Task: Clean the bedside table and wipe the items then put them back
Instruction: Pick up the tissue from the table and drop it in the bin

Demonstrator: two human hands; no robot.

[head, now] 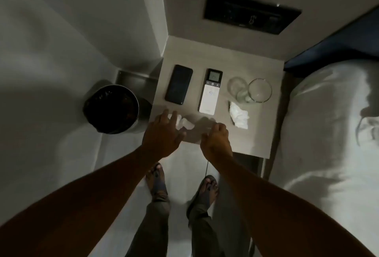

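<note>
The bedside table (254, 139) carries a black phone (178, 84), a white remote (210, 91) with a dark screen end, and an empty glass (257, 91) lying on its side. A crumpled white tissue (239, 116) lies in front of the glass. Near the table's front left edge is another white tissue (185, 123). My left hand (162, 136) rests over that tissue with fingers spread across part of it. My right hand (215, 142) hovers at the front edge just right of it, fingers curled, nothing visibly in it.
A round bin (111, 109) with a black liner stands on the floor left of the table. A bed with a white pillow (328, 125) is on the right. A dark panel (251, 11) is set in the wall behind. My feet in sandals stand below the table.
</note>
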